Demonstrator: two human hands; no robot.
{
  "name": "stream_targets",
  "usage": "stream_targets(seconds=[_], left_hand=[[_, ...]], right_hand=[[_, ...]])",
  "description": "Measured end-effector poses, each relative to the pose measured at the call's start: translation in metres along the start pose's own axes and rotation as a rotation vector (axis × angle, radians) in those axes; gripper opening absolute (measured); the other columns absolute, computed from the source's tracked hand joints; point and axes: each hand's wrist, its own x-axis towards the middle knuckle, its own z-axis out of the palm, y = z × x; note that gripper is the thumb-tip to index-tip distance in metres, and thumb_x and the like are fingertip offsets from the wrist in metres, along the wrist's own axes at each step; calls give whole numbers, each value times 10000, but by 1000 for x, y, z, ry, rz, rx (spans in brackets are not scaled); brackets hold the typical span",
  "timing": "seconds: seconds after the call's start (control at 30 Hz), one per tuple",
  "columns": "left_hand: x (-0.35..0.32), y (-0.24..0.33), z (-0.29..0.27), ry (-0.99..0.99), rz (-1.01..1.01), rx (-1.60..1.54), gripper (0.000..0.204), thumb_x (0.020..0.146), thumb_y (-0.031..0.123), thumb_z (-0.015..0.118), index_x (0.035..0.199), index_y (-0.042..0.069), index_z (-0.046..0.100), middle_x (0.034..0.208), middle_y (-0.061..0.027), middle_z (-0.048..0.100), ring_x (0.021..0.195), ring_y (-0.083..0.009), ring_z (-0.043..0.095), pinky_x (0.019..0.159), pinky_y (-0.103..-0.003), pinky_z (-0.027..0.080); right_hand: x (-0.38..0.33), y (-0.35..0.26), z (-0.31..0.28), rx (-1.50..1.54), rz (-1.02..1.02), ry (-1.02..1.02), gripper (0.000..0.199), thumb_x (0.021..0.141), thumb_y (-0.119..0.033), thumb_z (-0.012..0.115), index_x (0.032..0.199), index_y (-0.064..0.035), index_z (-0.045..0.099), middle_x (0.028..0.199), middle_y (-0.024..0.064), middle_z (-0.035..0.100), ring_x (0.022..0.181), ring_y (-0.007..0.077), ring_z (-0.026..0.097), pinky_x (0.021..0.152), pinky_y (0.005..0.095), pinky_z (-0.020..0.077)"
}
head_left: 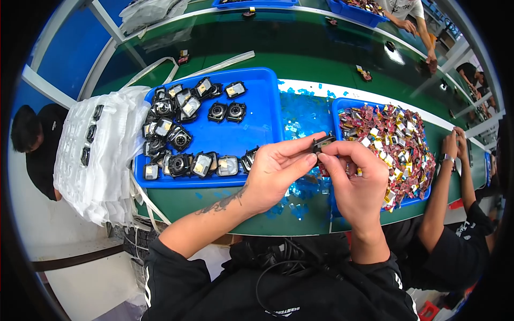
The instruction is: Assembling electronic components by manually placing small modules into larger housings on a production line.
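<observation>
A small black watch case is held between both hands, above the gap between two blue trays. My left hand grips it from the left, thumb and fingers pinched on its edge. From the right, my right hand has thumb and forefinger closed at the same part; fine detail there is hidden by the fingertips. Left of my hands, a blue tray holds several black watch cases, some showing round sensor backs and others pale inner plates. To the right, another blue tray is heaped with small red, white and yellow circuit parts.
Tiny blue film pieces litter the green table between the trays. White plastic trays are stacked at the left. Beyond a white rail runs a green conveyor belt with scattered parts. A co-worker's arms are close on the right.
</observation>
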Motion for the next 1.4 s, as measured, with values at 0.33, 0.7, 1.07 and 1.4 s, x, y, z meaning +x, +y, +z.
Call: stream_targets(seconds=[0.33, 0.7, 1.07, 1.4], left_hand=[[-2, -3, 0, -4, 29, 37, 418, 972, 15, 520, 1372, -83, 449, 1260, -151, 600, 1150, -187, 586, 1006, -320, 474], [-5, -5, 0, -20, 52, 110, 433, 972, 5, 528, 1390, -68, 441, 1332, -140, 555, 1188, -147, 543, 1031, -295, 441], [-7, -1, 6, -44, 6, 116, 422, 988, 26, 489, 1388, -90, 421, 1272, -159, 590, 1183, -192, 564, 1031, -353, 465], [-1, 4, 11, 94, 144, 1, 468, 968, -3, 505, 1418, 8, 381, 1201, -138, 608, 1101, -154, 597, 947, -300, 497]], right_hand=[[0, 1, 3, 54, 14, -3, 117, 754, 40, 739, 847, -7, 685, 742, 71, 674, 542, 134, 552, 511, 264, 440], [5, 1, 2, 50, 45, -33, 100, 751, 20, 745, 793, -10, 659, 712, 55, 659, 546, 125, 553, 517, 252, 445], [-1, 2, -6, -145, -71, 24, 276, 724, 18, 779, 717, -35, 509, 636, -4, 499, 587, 64, 464, 553, 204, 390], [-12, 8, -15, 582, 282, -48, 176, 812, 35, 721, 959, 32, 624, 903, 39, 610, 855, 102, 608, 783, 242, 532]])
